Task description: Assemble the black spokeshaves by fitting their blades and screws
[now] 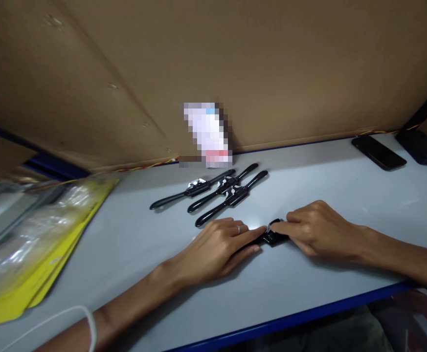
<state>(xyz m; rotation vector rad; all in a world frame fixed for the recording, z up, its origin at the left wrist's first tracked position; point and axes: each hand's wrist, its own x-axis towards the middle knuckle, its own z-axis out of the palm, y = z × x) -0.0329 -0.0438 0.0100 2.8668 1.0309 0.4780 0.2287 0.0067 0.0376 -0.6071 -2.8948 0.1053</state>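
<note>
A black spokeshave (275,236) lies low over the table between my two hands, its handles mostly covered by my fingers. My left hand (222,244), with a ring on one finger, is closed round the left handle, a fingertip reaching the body. My right hand (314,230) is closed at the other side, its finger pressing on the silver part in the middle. Beyond my left hand, three more black spokeshaves rest side by side at a slant: a far one (200,188), a middle one (222,188) and a near one (232,198).
Clear plastic bags (33,230) and yellow sheets (62,259) cover the table's left end. A phone (379,152) and a black box-like object (424,146) sit at the back right. A blurred-out packet (209,132) leans against the cardboard wall (290,73). A white cable (84,313) crosses my left forearm.
</note>
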